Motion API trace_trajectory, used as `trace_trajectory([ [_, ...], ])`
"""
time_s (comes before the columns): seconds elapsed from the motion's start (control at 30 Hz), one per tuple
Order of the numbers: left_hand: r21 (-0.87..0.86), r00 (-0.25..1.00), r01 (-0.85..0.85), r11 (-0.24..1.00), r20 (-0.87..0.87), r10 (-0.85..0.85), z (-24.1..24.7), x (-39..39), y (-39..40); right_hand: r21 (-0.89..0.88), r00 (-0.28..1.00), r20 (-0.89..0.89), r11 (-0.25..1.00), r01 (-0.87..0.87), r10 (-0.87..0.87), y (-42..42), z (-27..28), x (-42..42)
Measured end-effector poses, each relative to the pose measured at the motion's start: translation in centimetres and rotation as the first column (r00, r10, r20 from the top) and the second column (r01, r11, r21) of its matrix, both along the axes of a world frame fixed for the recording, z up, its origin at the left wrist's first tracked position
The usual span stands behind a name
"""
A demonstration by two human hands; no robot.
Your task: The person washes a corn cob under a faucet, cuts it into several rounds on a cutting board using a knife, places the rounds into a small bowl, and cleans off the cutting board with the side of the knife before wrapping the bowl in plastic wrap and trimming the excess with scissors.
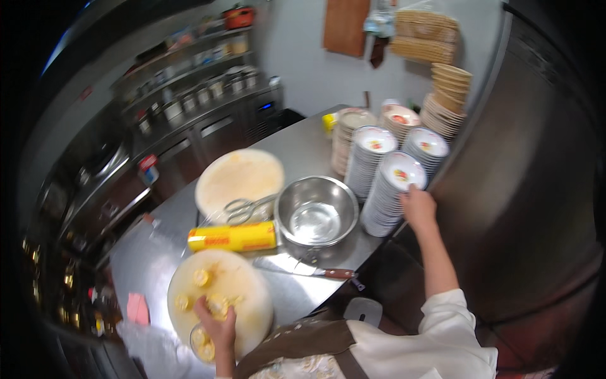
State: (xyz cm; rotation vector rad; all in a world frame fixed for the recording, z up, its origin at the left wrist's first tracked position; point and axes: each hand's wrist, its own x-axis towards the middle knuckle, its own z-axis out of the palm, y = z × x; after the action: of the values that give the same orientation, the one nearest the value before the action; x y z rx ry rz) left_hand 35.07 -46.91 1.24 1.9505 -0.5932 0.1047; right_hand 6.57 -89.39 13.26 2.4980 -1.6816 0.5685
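My left hand (218, 327) is over a round white cutting board (251, 289), its thumb and fingers on either side of a cut piece of corn cob (218, 305). Two other corn pieces (202, 277) stand on the board beyond it. Beside my left wrist, a small clear bowl (207, 353) holds more corn pieces. My right hand (419, 206) is at a tall stack of white dishes (386, 208), with its fingers at the rim of the top dish, which has a printed motif. Motion blur softens both hands.
An empty steel pot (316, 213) stands mid-table beside a yellow cling-film box (232, 237). Scissors (244, 208) lie by a second round board (239, 177). A knife with a brown handle (338, 274) reaches the table edge. More dish stacks (371, 161) stand behind; a steel cabinet (516, 189) is at right.
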Motion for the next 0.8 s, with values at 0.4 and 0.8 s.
trace_trajectory([
  [0.4, 0.059, 0.968, -0.143, 0.988, 0.218, 0.127, 7.4, -2.1, 2.4, -0.249, 0.537, 0.313, 0.613, -0.75, 0.784, 9.9, 0.2, 6.6],
  [0.8, 0.304, 0.92, -0.227, 0.925, 0.378, 0.101, 7.1, 2.5, 9.9, -0.162, -0.285, 0.54, -0.235, -0.958, 0.792, 32.3, -9.2, 24.7],
])
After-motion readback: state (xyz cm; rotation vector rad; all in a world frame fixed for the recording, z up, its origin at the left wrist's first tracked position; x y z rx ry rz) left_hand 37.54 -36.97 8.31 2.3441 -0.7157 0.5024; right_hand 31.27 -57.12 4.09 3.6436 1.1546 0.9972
